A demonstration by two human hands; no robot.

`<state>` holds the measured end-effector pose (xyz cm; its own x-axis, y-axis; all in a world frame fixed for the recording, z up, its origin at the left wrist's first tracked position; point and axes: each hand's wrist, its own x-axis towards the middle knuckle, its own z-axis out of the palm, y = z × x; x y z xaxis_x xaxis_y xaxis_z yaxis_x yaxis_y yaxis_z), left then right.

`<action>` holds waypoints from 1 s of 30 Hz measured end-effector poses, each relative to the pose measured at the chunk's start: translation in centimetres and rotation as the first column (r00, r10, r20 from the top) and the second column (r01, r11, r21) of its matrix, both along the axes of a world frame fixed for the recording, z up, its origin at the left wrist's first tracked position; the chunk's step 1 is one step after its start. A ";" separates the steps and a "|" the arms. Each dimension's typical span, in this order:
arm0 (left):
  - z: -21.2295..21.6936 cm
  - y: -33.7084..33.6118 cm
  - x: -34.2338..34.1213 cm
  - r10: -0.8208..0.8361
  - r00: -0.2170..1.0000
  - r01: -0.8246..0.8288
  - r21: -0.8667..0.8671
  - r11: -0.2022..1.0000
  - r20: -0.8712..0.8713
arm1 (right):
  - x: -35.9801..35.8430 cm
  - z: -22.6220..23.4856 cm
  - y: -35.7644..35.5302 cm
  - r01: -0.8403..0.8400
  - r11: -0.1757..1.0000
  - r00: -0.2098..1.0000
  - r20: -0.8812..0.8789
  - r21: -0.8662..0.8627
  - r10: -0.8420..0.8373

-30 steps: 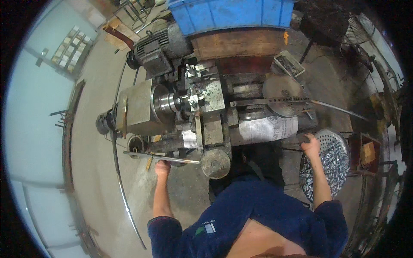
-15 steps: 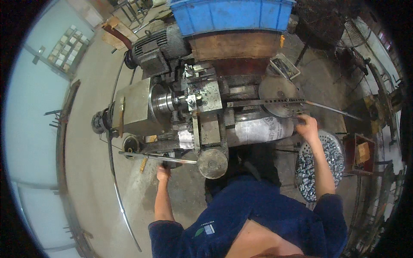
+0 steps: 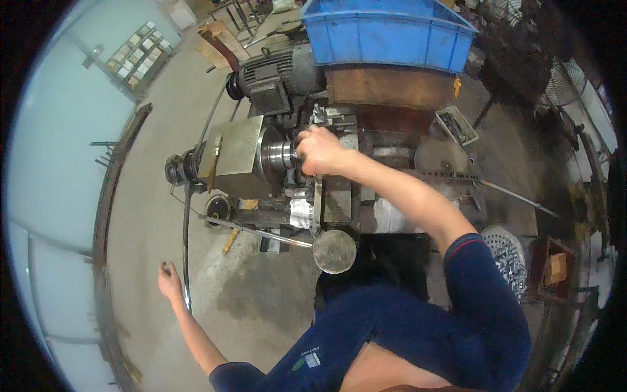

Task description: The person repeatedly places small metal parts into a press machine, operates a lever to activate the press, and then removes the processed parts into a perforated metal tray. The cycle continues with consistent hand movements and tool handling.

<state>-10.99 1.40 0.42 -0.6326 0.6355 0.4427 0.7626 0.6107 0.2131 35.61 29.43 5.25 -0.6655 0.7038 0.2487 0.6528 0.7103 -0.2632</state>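
Across the lathe from me: right hand (image 3: 320, 151) up at the steel spindle (image 3: 279, 155), left hand (image 3: 170, 282) out wide.
The spindle juts from the boxy headstock (image 3: 238, 157); the right fingers curl beside its end, but I can't tell what they grip. The left hand, loosely curled near a long rod (image 3: 186, 242), may or may not hold something; I can't tell.

My curled right hand (image 3: 320, 151) is stretched forward and inward, my left hand (image 3: 170, 283) out wide.
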 end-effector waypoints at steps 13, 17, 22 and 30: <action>-1.4 -0.2 9.4 -0.074 0.916 0.236 -0.381 0.894 0.395 | -0.5 0.8 -0.2 0.000 0.999 0.939 0.345 0.033 -0.012; -5.2 2.5 7.4 -0.177 0.772 0.245 -0.028 0.969 0.611 | 6.0 5.0 3.8 0.028 0.866 0.955 -0.270 0.499 0.125; -4.7 2.7 7.6 -0.202 0.702 0.258 0.020 0.966 0.683 | 9.8 12.8 6.0 0.426 0.889 0.773 -0.578 0.165 -0.263; -3.9 3.3 6.7 -0.275 0.517 0.365 0.081 0.927 0.811 | 14.1 6.0 -1.1 0.199 0.980 0.886 -0.427 -0.002 -0.181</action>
